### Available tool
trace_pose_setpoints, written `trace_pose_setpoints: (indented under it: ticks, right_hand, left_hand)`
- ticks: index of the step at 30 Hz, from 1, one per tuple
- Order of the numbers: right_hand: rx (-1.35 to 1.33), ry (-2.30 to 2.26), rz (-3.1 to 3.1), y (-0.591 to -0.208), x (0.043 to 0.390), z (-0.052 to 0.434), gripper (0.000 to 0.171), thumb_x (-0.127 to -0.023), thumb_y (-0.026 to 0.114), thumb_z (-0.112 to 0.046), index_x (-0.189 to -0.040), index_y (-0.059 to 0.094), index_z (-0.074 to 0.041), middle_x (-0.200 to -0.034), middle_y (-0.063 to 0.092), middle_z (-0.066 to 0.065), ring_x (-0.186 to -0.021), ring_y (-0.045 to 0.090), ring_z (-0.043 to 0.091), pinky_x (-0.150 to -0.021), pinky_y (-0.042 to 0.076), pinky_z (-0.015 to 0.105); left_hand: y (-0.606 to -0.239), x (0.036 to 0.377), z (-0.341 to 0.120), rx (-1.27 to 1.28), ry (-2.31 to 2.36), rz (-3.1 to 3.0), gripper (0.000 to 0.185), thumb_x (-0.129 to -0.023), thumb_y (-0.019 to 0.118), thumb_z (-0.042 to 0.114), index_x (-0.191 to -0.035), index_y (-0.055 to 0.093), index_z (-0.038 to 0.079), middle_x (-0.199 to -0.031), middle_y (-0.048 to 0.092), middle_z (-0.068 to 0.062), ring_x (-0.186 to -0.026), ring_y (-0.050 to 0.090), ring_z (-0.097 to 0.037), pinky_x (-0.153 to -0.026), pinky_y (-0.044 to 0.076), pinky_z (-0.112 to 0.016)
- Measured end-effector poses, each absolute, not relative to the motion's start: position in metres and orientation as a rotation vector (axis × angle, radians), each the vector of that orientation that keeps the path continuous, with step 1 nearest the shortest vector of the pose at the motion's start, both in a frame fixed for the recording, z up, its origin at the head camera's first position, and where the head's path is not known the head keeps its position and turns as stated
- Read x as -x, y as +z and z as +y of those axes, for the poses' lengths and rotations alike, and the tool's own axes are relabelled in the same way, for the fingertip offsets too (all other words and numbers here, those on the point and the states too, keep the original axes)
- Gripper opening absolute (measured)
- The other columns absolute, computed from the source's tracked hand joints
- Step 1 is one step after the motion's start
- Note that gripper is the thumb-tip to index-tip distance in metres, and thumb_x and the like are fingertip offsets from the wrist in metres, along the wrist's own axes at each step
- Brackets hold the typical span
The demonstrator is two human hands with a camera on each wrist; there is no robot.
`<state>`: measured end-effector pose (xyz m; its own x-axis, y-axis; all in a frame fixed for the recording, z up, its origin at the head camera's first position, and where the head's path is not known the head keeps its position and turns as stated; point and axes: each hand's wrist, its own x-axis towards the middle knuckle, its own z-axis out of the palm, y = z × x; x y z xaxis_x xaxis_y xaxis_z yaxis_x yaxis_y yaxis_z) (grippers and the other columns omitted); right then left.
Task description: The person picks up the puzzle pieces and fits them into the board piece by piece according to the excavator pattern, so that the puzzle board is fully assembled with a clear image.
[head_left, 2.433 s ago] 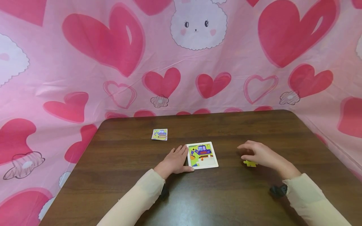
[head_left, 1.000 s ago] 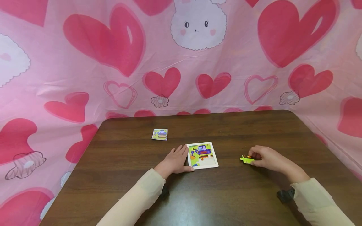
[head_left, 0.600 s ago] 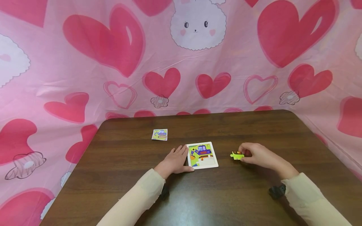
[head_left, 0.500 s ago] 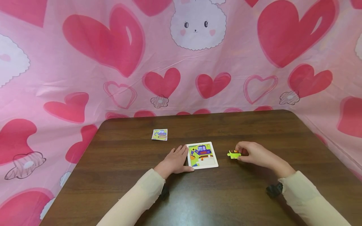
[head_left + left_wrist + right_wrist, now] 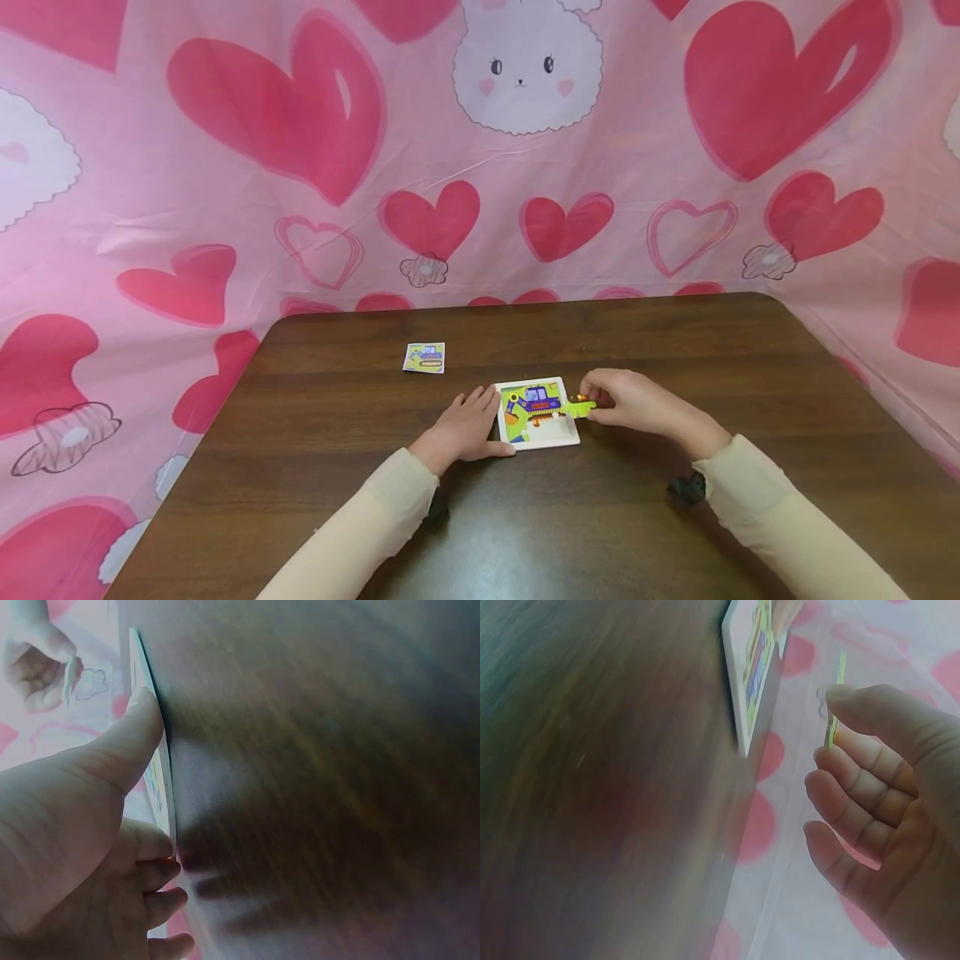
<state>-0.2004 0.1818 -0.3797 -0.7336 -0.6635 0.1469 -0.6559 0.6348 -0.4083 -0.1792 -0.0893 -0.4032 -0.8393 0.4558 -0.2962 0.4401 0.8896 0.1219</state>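
Observation:
A white-framed jigsaw puzzle board [image 5: 558, 443] with a purple digger picture lies on the table; its lower right part is bare white. My left hand [image 5: 465, 423] rests flat against the board's left side, fingers spread and thumb along the front edge. Between thumb and fingers, my right hand [image 5: 637, 404] pinches a yellow-green jigsaw puzzle piece [image 5: 579, 409], which overlaps the board's right edge in the head view. In the right wrist view the piece [image 5: 835, 705] stands edge-on, raised above the table, with the other fingers loosely curled.
A small picture card [image 5: 424, 357] showing the same digger lies behind the board to the left. The dark brown wooden table [image 5: 360, 400] reaches back to a pink cloth [image 5: 420, 167] printed with hearts.
My right hand has picked the puzzle piece up from the table on the right and carried it left to the board's right edge. The left hand and board have stayed put.

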Motion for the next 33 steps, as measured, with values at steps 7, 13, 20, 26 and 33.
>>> trace_pose_setpoints:
  ticks: [7,13,20,26,33]
  right_hand:
    - [1.158,-0.657,2.806,-0.38,0.2,0.158,0.023,-0.073,0.078,-0.014,-0.085,0.058,-0.013,-0.073,0.051,-0.006,-0.066,0.048,0.012,-0.058,0.042,0.024]
    - [1.137,-0.59,2.783,-0.386,0.199,0.143,0.021,-0.074,0.077,-0.015,-0.086,0.06,-0.011,-0.071,0.051,-0.005,-0.064,0.046,0.01,-0.056,0.04,0.023]
    - [1.123,-0.514,2.759,-0.397,0.198,0.128,0.02,-0.074,0.076,-0.018,-0.084,0.06,-0.011,-0.068,0.046,-0.006,-0.061,0.044,0.009,-0.055,0.038,0.025]
    - [1.1,-0.499,2.755,-0.401,0.196,0.123,0.023,-0.073,0.078,-0.019,-0.085,0.06,-0.011,-0.069,0.047,-0.006,-0.061,0.045,0.01,-0.054,0.039,0.025]
    - [1.189,-0.533,2.718,-0.401,0.195,0.127,0.019,-0.074,0.078,-0.019,-0.087,0.066,-0.013,-0.073,0.053,-0.008,-0.065,0.048,0.008,-0.058,0.042,0.024]
  left_hand:
    - [-0.404,0.179,-0.089,-0.671,0.06,2.737,0.09,-0.083,0.054,0.059,-0.146,0.022,0.003,-0.151,0.016,-0.01,-0.137,0.015,-0.026,-0.107,0.017,-0.045]
    - [-0.404,0.18,-0.089,-0.663,0.053,2.736,0.091,-0.082,0.054,0.06,-0.146,0.022,0.003,-0.151,0.016,-0.01,-0.137,0.015,-0.026,-0.107,0.017,-0.044]
    - [-0.403,0.179,-0.089,-0.675,0.05,2.741,0.091,-0.083,0.054,0.06,-0.145,0.022,0.003,-0.151,0.017,-0.01,-0.137,0.016,-0.026,-0.107,0.017,-0.044]
    - [-0.402,0.178,-0.089,-0.672,0.064,2.734,0.09,-0.083,0.054,0.059,-0.146,0.022,0.003,-0.151,0.016,-0.01,-0.137,0.015,-0.026,-0.107,0.017,-0.044]
    - [-0.404,0.179,-0.089,-0.675,0.059,2.734,0.09,-0.083,0.054,0.059,-0.146,0.022,0.003,-0.151,0.016,-0.01,-0.137,0.016,-0.026,-0.107,0.017,-0.044]
